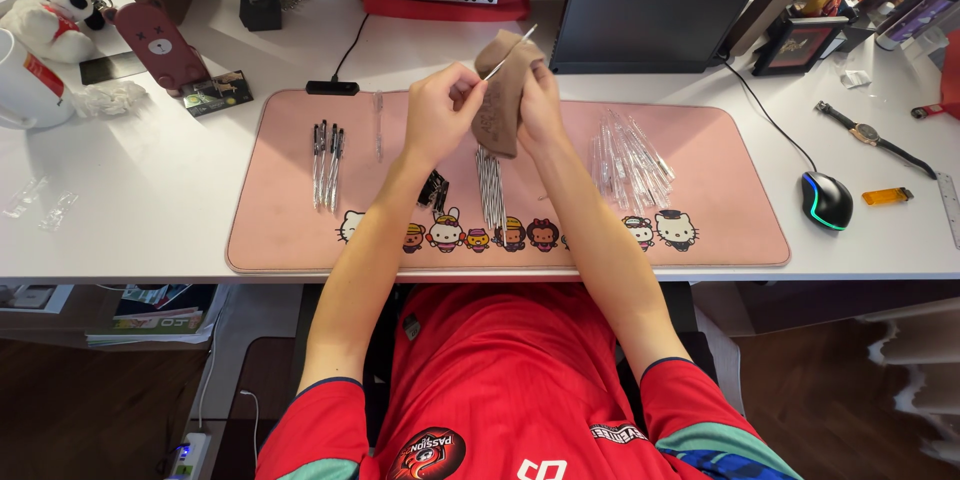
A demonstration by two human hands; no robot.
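Wiping: my left hand (437, 110) pinches the thin pen refill (510, 52); right hand (538, 105) clamps the brown cloth (500, 100) around it. Keep strokes toward 1 o'clock, grip light.

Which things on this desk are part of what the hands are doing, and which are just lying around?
In use:
left hand pinching a thin rod
right hand holding a brown cloth
row of thin rods
assembled pens
clear barrels
pink mat

Lying about:
mouse
wristwatch
orange lighter
plush toy
monitor
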